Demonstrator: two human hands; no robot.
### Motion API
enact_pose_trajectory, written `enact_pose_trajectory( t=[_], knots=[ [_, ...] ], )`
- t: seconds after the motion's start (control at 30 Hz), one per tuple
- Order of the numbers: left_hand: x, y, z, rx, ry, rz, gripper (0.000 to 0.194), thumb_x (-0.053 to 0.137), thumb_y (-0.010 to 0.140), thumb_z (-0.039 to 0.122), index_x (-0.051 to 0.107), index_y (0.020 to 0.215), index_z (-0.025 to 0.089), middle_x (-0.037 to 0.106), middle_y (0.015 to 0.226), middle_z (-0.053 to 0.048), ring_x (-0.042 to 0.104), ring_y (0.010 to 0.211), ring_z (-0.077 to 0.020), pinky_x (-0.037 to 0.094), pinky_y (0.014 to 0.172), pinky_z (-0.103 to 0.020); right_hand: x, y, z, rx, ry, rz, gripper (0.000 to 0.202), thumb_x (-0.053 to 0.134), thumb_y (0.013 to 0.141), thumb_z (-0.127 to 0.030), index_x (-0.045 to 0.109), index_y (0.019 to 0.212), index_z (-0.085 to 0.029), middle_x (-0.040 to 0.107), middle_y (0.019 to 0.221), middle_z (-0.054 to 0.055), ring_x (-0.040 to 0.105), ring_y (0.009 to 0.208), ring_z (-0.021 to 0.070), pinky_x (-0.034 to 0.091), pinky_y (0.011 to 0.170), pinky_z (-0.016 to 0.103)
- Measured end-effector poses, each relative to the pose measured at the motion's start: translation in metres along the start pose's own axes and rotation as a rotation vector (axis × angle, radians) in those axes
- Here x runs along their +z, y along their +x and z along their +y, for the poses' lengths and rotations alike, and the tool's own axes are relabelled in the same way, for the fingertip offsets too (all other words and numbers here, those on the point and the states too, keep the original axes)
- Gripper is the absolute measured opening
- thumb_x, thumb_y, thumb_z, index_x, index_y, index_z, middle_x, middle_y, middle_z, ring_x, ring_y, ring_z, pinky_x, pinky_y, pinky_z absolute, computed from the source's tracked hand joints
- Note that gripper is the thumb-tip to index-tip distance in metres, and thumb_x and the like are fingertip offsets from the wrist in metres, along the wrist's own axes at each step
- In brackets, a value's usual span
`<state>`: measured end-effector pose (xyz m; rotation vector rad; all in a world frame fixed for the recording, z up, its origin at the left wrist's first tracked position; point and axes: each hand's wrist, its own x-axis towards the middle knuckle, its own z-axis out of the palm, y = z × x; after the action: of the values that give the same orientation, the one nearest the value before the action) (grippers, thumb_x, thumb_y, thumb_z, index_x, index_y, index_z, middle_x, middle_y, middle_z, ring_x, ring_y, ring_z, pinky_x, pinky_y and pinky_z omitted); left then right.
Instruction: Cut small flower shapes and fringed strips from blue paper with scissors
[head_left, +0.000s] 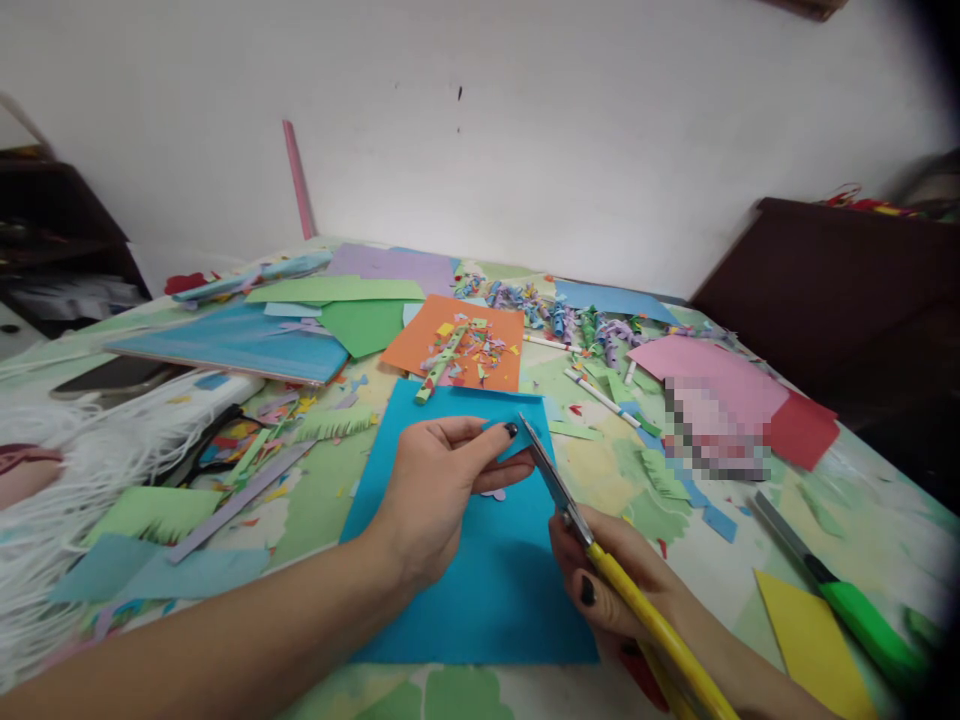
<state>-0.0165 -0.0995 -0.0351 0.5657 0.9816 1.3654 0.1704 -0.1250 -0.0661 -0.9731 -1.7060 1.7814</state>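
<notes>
My left hand (431,485) pinches a small piece of blue paper (511,443) between thumb and fingers, with dark polish showing on the thumbnail. Yellow-handled scissors (637,600) are gripped in my right hand (611,575), their blades pointing up and left at the piece's right edge. Whether the blades touch the paper I cannot tell. Both hands are over a large blue sheet (472,610) flat on the table. A small lilac scrap (495,494) shows on that sheet under my left fingers.
Beyond the blue sheet, an orange sheet (409,345) carries confetti and a decorated green paper roll (442,365). A green-handled knife (862,610) lies right beside yellow paper (810,640). White yarn (45,560), a phone (112,375) and paper strips crowd the left.
</notes>
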Motion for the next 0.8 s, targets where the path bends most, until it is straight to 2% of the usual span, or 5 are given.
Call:
enact_pose_trajectory(
  t=[0.8],
  knots=[
    [-0.0001, 0.0003, -0.0001, -0.008, 0.019, -0.004, 0.009, 0.072, 0.069, 0.017, 0.067, 0.068, 0.009, 0.071, 0.072, -0.006, 0.071, 0.07, -0.0207, 0.058, 0.069, -0.031, 0.003, 0.0009, -0.0055, 0.066, 0.014, 0.016, 0.036, 0.057, 0.085, -0.053, 0.041, 0.079, -0.021, 0.033, 0.067, -0.006, 0.033, 0.05, 0.0075, 0.026, 0.042, 0.018]
  ],
)
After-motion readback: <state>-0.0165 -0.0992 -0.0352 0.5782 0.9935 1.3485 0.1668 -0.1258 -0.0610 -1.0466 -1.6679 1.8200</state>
